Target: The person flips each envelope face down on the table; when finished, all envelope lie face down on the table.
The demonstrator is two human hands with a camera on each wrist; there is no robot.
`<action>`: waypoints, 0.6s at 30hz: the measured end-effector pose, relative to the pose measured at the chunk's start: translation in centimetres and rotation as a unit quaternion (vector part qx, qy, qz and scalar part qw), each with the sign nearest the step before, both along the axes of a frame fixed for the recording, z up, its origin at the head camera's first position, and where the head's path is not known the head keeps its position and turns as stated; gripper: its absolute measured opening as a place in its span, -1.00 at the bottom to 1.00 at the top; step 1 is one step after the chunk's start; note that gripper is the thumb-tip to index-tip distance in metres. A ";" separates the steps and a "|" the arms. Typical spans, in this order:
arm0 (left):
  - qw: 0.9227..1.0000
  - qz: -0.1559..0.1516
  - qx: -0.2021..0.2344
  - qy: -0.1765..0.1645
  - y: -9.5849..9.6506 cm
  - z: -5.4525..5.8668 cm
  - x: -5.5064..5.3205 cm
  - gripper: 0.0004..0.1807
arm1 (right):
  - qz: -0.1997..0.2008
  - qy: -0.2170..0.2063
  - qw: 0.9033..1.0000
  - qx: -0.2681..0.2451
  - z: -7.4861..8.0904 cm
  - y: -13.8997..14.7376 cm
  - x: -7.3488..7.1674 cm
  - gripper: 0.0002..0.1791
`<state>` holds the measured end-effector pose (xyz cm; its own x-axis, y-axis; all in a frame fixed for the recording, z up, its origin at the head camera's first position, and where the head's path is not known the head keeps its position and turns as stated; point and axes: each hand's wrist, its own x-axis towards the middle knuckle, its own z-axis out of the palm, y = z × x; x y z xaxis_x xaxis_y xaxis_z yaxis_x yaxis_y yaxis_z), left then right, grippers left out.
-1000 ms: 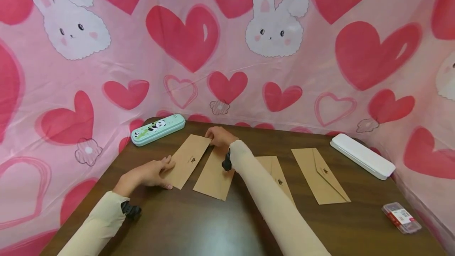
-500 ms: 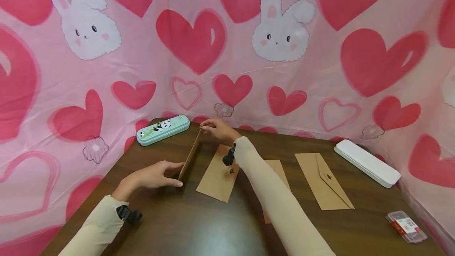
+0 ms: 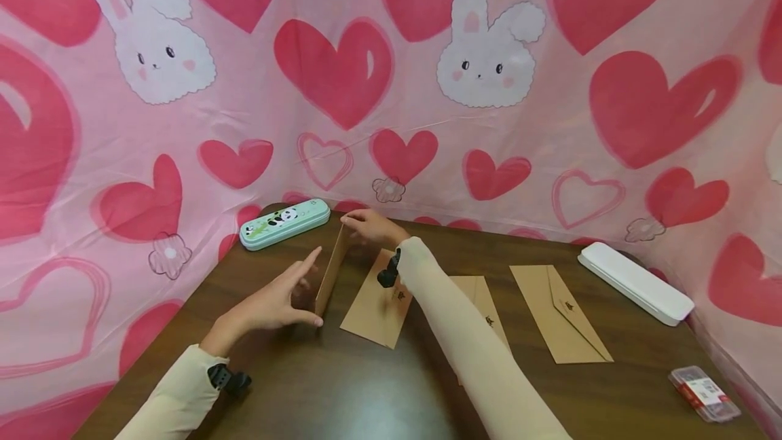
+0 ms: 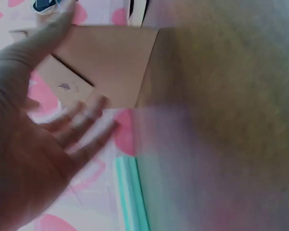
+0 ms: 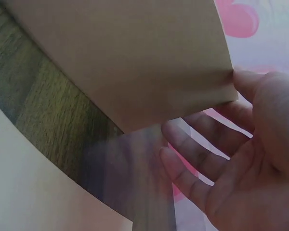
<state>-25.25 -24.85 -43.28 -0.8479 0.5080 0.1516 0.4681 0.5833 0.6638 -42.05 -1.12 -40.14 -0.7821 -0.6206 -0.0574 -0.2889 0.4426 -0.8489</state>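
A brown kraft envelope (image 3: 332, 270) stands on its long edge on the table, tilted up toward the left side. My right hand (image 3: 373, 226) pinches its far upper corner between thumb and fingers; the right wrist view shows the thumb on that corner of the envelope (image 5: 149, 57). My left hand (image 3: 277, 297) is spread beside the near end, its thumb close to the lower edge; whether it touches is unclear. In the left wrist view the envelope's flap side with a small dark crest (image 4: 65, 86) faces the blurred left hand (image 4: 33, 159).
More envelopes lie flat to the right: one envelope (image 3: 373, 311) beside the raised one, another envelope (image 3: 485, 304) partly under the right forearm, and a third envelope (image 3: 559, 318). A mint panda case (image 3: 284, 224), a white case (image 3: 635, 282) and a small clear box (image 3: 705, 394) sit around the edges.
The leftmost envelope, flat a second ago with both hands at its ends, is now tipped up on its edge. The left hand's fingers have spread and lifted from it; the right hand keeps its pinch.
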 end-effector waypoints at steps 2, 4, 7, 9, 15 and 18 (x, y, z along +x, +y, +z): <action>0.998 0.006 0.016 0.056 0.2 0.4 0.1 0.34 | 0.004 -0.005 1.000 0.003 0.1 0.0 0.1 -0.43; 0.994 -0.015 0.032 0.102 0.5 1.0 0.0 0.19 | 0.000 -0.009 1.000 0.009 0.2 0.1 0.2 -0.44; 0.987 -0.059 0.025 0.148 1.2 2.2 0.0 -0.14 | -0.005 -0.004 1.000 0.019 0.2 0.3 0.3 -0.44; 0.983 -0.080 -0.012 0.167 1.6 3.1 0.1 -0.32 | -0.002 0.009 1.000 0.028 0.3 0.4 0.4 -0.44; 0.971 -0.086 -0.117 0.191 2.2 5.3 -0.1 -0.38 | 0.017 0.027 0.999 0.027 0.8 -0.3 0.5 -0.45; 0.974 -0.072 -0.114 0.180 1.9 5.6 -0.2 -0.25 | 0.014 0.029 0.999 0.025 0.8 -0.5 0.4 -0.48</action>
<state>-25.41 -22.95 -37.68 -0.6774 0.6735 0.2958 0.7352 0.6068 0.3021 -41.69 -1.67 -39.30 -0.7667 -0.6405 -0.0433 -0.3508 0.4746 -0.8073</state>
